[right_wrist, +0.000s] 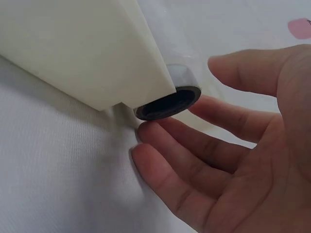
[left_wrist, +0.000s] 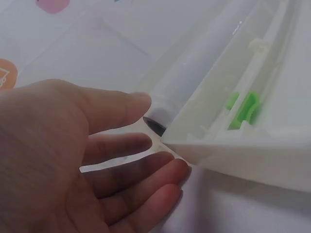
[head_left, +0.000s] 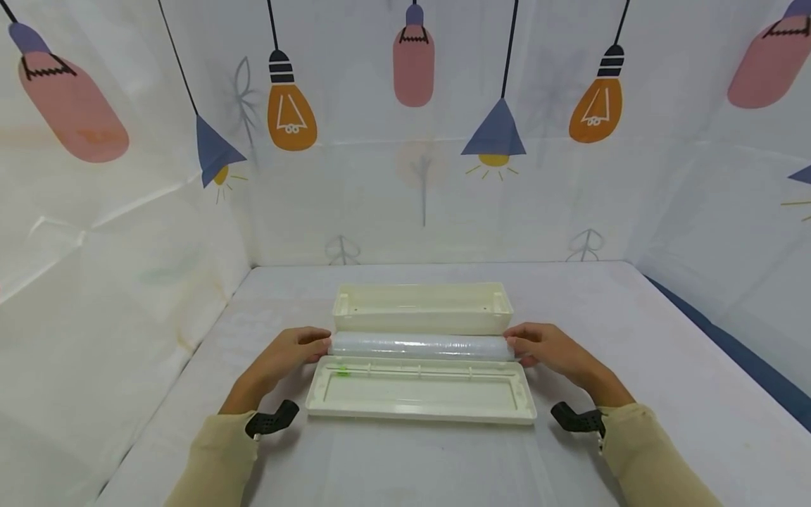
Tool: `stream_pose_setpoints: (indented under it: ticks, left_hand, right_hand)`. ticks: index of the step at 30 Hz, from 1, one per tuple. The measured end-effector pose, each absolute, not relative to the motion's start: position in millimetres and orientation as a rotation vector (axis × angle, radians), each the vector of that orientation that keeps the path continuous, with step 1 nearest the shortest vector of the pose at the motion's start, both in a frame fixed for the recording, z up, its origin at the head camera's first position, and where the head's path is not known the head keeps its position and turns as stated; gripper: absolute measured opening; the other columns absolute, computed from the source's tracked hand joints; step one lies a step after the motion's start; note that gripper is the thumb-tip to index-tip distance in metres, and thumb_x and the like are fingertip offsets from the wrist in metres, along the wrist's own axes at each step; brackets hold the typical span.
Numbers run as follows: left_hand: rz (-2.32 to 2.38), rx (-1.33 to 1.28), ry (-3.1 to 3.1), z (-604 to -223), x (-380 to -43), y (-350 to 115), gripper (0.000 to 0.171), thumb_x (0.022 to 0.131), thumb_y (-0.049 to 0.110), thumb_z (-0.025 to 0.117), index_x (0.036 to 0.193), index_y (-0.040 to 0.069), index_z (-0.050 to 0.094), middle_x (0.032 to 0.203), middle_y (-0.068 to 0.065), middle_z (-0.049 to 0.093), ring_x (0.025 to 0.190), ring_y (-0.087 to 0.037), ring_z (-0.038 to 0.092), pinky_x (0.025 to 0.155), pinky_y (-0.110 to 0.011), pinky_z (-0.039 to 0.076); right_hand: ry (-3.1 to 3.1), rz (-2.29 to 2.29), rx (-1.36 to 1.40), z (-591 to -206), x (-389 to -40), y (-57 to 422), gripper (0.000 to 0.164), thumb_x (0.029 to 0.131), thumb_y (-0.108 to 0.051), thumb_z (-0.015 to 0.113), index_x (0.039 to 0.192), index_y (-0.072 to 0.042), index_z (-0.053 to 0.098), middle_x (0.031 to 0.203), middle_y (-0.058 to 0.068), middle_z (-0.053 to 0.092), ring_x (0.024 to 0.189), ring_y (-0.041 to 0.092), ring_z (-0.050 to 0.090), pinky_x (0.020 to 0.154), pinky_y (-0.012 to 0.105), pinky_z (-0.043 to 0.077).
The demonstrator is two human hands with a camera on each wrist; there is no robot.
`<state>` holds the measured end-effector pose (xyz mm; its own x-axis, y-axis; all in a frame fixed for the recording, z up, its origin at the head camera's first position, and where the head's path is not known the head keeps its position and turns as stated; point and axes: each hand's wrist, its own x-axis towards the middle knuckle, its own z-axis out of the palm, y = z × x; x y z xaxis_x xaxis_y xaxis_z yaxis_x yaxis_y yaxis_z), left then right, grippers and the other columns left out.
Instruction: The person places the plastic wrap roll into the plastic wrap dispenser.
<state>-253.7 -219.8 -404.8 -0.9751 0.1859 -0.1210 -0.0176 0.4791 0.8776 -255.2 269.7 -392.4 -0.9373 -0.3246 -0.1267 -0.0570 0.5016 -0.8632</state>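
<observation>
A roll of cling film (head_left: 421, 345), clear and shiny, lies crosswise between the two cream parts of a dispenser box. The deep box base (head_left: 421, 324) is behind it and the shallow lid (head_left: 418, 398) in front, inner side up. On the lid's rail sits a green slide cutter (left_wrist: 247, 109). My left hand (head_left: 293, 358) is at the roll's left end, thumb tip right at its edge, other fingers loosely extended. At the right end, my right hand (head_left: 557, 355) has its fingertips close under the dark tube opening (right_wrist: 167, 103), with the thumb apart from the roll.
The white-covered table (head_left: 418, 465) stretches out on both sides of the box parts. Behind it hangs a white sheet (head_left: 380, 197) printed with lamps and bulbs. Black wrist cameras (head_left: 272, 419) are strapped over both sleeves (head_left: 218, 451).
</observation>
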Motion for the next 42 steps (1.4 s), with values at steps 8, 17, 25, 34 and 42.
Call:
stream_pose_setpoints:
  ticks: [8, 17, 25, 34, 42]
  left_hand:
    - [1.49, 0.218, 2.517, -403, -252, -220, 0.058, 0.097, 0.039, 0.067, 0.14, 0.001, 0.056, 0.136, -0.014, 0.059, 0.117, -0.026, 0.061, 0.106, -0.051, 0.043]
    - [1.471, 0.217, 2.518, -406, -256, -218, 0.058, 0.097, 0.039, 0.067, 0.14, 0.002, 0.056, 0.133, -0.011, 0.062, 0.114, -0.025, 0.062, 0.104, -0.051, 0.045]
    - [1.493, 0.154, 2.516, -405, -256, -215, 0.058, 0.093, 0.038, 0.072, 0.137, 0.002, 0.059, 0.13, -0.01, 0.063, 0.111, -0.024, 0.061, 0.105, -0.053, 0.041]
    - [1.516, 0.092, 2.564, -407, -255, -213, 0.053, 0.091, 0.031, 0.075, 0.132, 0.0, 0.062, 0.123, -0.011, 0.067, 0.103, -0.022, 0.064, 0.101, -0.049, 0.045]
    - [1.601, 0.096, 2.575, -406, -257, -211, 0.055, 0.091, 0.033, 0.076, 0.134, 0.001, 0.062, 0.127, -0.012, 0.066, 0.109, -0.024, 0.063, 0.101, -0.048, 0.047]
  right_hand:
    - [2.468, -1.368, -0.38, -396, -256, 274, 0.051, 0.099, -0.035, 0.065, 0.137, -0.002, 0.058, 0.133, 0.013, 0.06, 0.109, 0.025, 0.06, 0.088, 0.037, 0.054]
    - [2.476, -1.34, -0.458, -399, -255, 275, 0.054, 0.096, -0.032, 0.068, 0.138, 0.0, 0.057, 0.134, 0.015, 0.059, 0.115, 0.028, 0.057, 0.086, 0.035, 0.053]
    - [2.499, -1.346, -0.401, -397, -254, 266, 0.055, 0.096, -0.03, 0.069, 0.138, 0.003, 0.056, 0.126, 0.013, 0.063, 0.104, 0.024, 0.059, 0.083, 0.036, 0.053]
    - [2.535, -1.339, -0.425, -394, -251, 263, 0.052, 0.096, -0.028, 0.069, 0.136, 0.003, 0.057, 0.123, 0.013, 0.065, 0.1, 0.023, 0.059, 0.082, 0.037, 0.052]
    - [2.577, -1.358, -0.426, -395, -251, 266, 0.052, 0.097, -0.032, 0.069, 0.136, 0.001, 0.058, 0.123, 0.013, 0.065, 0.1, 0.024, 0.063, 0.085, 0.037, 0.052]
